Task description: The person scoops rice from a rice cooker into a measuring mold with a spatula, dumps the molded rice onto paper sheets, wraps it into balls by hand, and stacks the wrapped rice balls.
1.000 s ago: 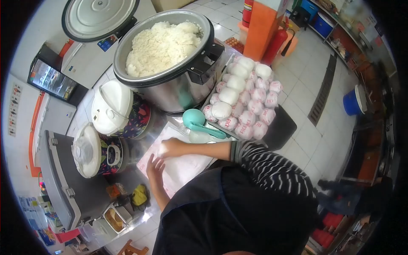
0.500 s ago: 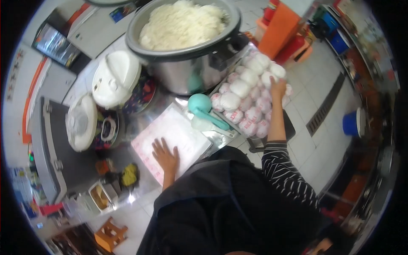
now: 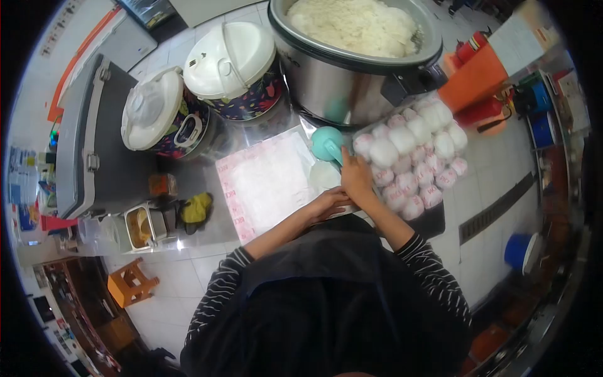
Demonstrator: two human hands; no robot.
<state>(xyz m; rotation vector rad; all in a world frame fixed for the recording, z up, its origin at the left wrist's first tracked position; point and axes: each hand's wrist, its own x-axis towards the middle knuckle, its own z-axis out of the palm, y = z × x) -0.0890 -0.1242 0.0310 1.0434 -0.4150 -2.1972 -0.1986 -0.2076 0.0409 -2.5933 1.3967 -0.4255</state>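
My right hand (image 3: 357,181) is closed round the handle of a turquoise ladle (image 3: 326,143), whose round bowl rests just above the paper. Beside it my left hand (image 3: 328,205) lies near the right edge of the stacked wrapping paper (image 3: 264,179); whether it holds anything is unclear. A pale, translucent scoop (image 3: 324,176) lies at the paper's right side. Right of my hands are several round bundles wrapped in white paper with red print (image 3: 419,157). Behind them stands a large steel cooker (image 3: 352,88) filled with white rice (image 3: 352,25).
Two lidded white containers (image 3: 229,60) stand at the back left, next to a grey cooler box (image 3: 94,144). A metal tray (image 3: 146,227) and a yellow cloth (image 3: 196,208) lie at the left. Orange stool (image 3: 132,283) and blue bucket (image 3: 518,251) are on the floor.
My right hand has left the wrapped bundles and moved left onto the ladle handle. My left hand has slid right from the middle of the paper. The view has shifted.
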